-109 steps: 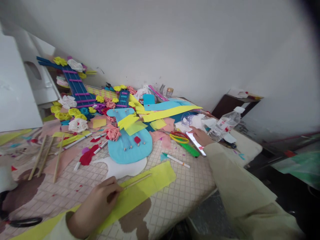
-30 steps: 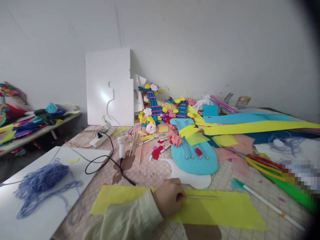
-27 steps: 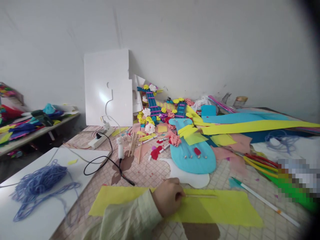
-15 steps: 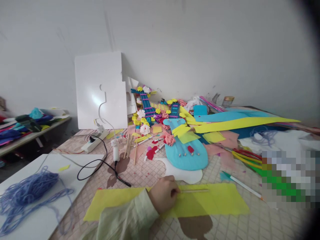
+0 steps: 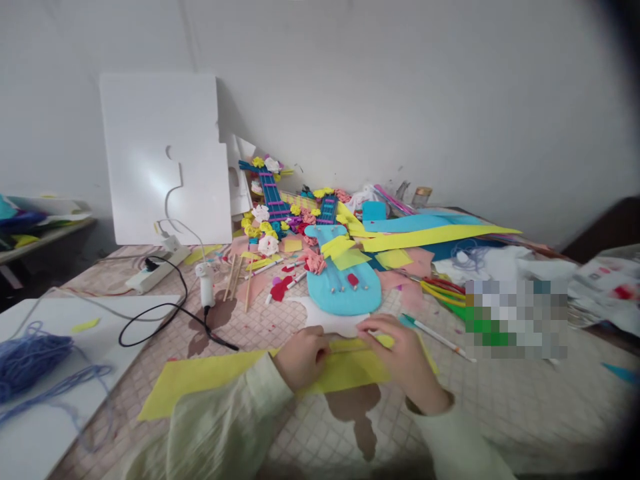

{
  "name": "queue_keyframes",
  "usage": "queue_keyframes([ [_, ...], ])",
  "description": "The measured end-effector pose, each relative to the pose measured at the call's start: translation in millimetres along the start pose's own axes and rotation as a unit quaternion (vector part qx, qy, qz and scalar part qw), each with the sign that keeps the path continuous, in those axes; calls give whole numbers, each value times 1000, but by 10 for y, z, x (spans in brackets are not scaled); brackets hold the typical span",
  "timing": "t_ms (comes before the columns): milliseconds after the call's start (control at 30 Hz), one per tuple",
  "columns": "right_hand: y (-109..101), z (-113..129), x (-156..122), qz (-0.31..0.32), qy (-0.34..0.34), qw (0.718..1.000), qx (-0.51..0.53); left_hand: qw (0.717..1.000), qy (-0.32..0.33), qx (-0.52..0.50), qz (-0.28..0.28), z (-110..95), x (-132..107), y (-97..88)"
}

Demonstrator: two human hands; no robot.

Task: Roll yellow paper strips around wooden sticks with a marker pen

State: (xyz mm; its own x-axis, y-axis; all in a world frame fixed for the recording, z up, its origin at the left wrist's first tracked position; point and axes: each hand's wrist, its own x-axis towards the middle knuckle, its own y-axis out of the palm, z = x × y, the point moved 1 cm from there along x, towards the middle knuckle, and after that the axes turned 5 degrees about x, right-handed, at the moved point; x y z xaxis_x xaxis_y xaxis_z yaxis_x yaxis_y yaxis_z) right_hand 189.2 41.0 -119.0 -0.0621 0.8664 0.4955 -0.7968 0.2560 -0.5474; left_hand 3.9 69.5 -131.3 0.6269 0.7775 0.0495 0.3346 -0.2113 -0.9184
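Observation:
A long strip of yellow crepe paper (image 5: 200, 377) lies flat across the table in front of me. My left hand (image 5: 303, 358) is closed at the strip's upper middle, holding a thin wooden stick that is now largely hidden by my fingers. To its right, my right hand (image 5: 400, 353) pinches the upper edge of the paper, thumb and fingertips together. Just beyond both hands lies a white cut-out shape (image 5: 320, 319), partly under a light-blue guitar-shaped piece (image 5: 340, 293) with a red patch and small pins.
A white glue gun (image 5: 207, 287) with a black cable stands left, near a power strip (image 5: 159, 268). Blue yarn (image 5: 35, 360) lies on a white board (image 5: 55, 427). Paper flowers (image 5: 267, 245), wooden sticks (image 5: 249, 287) and a white pen (image 5: 443, 339) lie around. A white panel (image 5: 145, 147) leans on the wall.
My right hand has come in from the right and taken hold of the paper's upper edge. My left hand stays closed on the stick. The view has shifted to the right.

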Motion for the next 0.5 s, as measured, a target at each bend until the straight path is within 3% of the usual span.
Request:
queue_keyframes([
  [67, 116, -77, -2, 65, 23, 997, -28, 1000, 0, 10, 5, -8, 7, -6],
  [133, 208, -152, -2, 90, 42, 994, -54, 1000, -2, 20, 9, -17, 15, -13],
  [500, 281, -216, -54, 118, 65, 987, -86, 997, -23, 67, 40, -111, 5, -118],
])
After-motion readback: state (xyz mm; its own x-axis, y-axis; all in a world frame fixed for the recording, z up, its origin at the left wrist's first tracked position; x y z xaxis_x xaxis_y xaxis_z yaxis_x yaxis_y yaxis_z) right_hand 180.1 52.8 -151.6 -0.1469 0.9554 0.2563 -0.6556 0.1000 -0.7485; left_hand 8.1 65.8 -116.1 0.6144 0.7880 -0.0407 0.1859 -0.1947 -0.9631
